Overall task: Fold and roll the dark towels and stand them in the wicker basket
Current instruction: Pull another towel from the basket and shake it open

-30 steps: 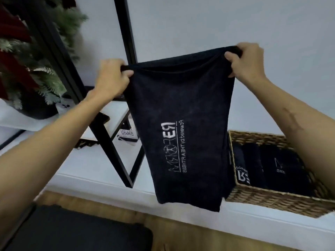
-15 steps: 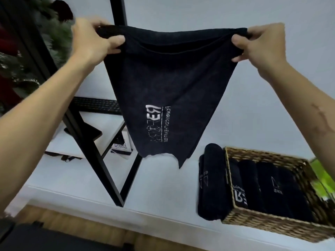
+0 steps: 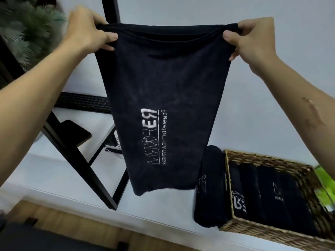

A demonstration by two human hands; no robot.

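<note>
A dark towel (image 3: 163, 84) with white mirrored lettering hangs doubled in the air in front of me. My left hand (image 3: 87, 31) pinches its top left corner and my right hand (image 3: 253, 37) pinches its top right corner. Its lower edge dangles just above the white table (image 3: 54, 178). At the lower right stands the wicker basket (image 3: 272, 162) with several rolled dark towels (image 3: 268, 196) packed side by side inside. One more rolled dark towel (image 3: 210, 187) lies on the table against the basket's left wall.
A black metal frame (image 3: 76, 156) slants across the table to the left of the towel, with a black keyboard (image 3: 83, 102) behind it and a dark phone (image 3: 76, 131) nearby. Frosted green tree branches (image 3: 27, 29) fill the upper left. Wooden floor (image 3: 72, 220) runs below the table edge.
The towel swung up and bunched half a second ago; now it hangs straight and flat again. Both hands keep their grip on the top corners.
</note>
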